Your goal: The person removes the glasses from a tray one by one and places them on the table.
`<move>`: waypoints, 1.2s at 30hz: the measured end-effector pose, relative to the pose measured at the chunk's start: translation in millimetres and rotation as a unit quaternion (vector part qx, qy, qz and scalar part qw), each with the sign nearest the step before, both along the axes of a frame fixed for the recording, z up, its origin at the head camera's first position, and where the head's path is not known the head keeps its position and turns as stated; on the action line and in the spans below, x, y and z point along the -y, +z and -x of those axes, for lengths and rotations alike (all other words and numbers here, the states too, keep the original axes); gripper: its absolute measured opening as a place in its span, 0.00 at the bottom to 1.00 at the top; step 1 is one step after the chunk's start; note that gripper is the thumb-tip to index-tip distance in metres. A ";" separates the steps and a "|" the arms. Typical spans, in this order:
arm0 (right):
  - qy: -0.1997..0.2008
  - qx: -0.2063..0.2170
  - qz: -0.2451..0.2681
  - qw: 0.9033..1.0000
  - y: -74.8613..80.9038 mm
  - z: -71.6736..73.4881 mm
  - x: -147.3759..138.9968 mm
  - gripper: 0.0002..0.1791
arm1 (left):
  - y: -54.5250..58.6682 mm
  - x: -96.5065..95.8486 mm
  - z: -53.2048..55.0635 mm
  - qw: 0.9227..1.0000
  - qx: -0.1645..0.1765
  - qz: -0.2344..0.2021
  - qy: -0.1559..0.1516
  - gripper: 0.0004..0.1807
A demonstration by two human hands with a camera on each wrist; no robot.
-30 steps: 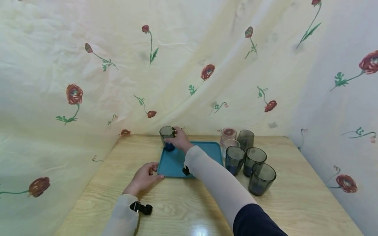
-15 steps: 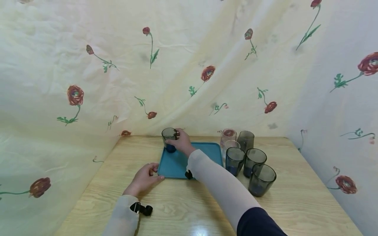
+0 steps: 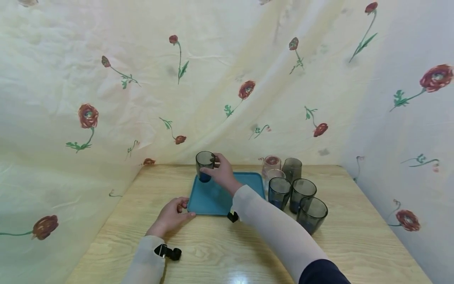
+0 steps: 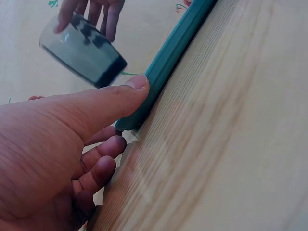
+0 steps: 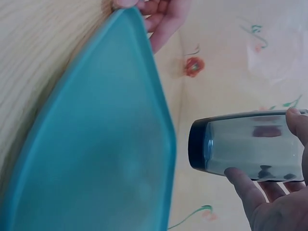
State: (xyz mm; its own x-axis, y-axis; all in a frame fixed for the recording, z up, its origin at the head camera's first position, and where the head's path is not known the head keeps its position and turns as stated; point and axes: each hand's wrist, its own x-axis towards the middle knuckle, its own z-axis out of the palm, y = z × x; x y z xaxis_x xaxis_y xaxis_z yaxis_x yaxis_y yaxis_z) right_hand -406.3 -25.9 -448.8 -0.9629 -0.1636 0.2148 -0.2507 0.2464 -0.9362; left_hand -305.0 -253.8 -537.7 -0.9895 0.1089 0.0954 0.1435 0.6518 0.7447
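Observation:
My right hand (image 3: 224,174) grips a smoky grey drinking glass (image 3: 204,165) by its sides, mouth up. In the right wrist view the glass (image 5: 250,144) hangs beside the tray's rim, its thick dark base apart from it, fingers on one side and around the wall. A teal rectangular tray (image 3: 216,199) lies flat on the table beneath it. My left hand (image 3: 171,216) holds the tray's near left corner. In the left wrist view its thumb (image 4: 137,84) presses on the tray's edge (image 4: 171,53), with the other fingers curled around the corner.
Several smoky glasses (image 3: 303,193) stand close together right of the tray, the nearest smoky glass (image 3: 312,215) foremost. Two clear glasses (image 3: 272,163) stand behind them by the tray's far right corner. A flowered cloth (image 3: 213,79) hangs behind the wooden table (image 3: 209,248).
The right hand has shifted the smoky glass slightly to the right, over the tray's far left corner, and raised it a little. The left hand stays at the tray corner.

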 end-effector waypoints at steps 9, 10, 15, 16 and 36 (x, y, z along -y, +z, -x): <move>-0.015 -0.025 0.015 0.999 16.1 -27.4 -27.5 0.39 | -2.4 0.1 1.6 1.000 0.000 -0.011 0.002 0.34; -0.015 -0.031 0.016 0.999 17.7 -31.3 -31.3 0.38 | -2.9 0.1 1.8 1.000 0.000 -0.011 0.001 0.34; -0.013 -0.049 0.005 0.999 23.2 -50.4 -51.2 0.39 | -5.6 0.3 2.4 1.000 -0.001 -0.007 0.002 0.34; -0.013 -0.052 0.003 0.999 23.8 -54.0 -55.5 0.39 | -5.7 0.2 2.2 1.000 0.000 -0.007 0.003 0.34; -0.036 -0.074 -0.047 0.996 11.2 -116.7 -144.7 0.42 | -5.4 1.0 -0.5 1.000 -0.006 -0.003 0.000 0.36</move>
State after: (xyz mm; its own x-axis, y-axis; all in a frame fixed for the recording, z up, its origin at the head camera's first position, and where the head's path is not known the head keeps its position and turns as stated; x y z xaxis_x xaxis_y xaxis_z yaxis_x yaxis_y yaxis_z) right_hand -289.5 118.8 -437.6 -0.9320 -0.1215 0.3415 -0.3621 0.3528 -0.8628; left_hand -304.4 -254.8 -543.1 -0.9882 0.1087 0.1075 0.1525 0.6466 0.7474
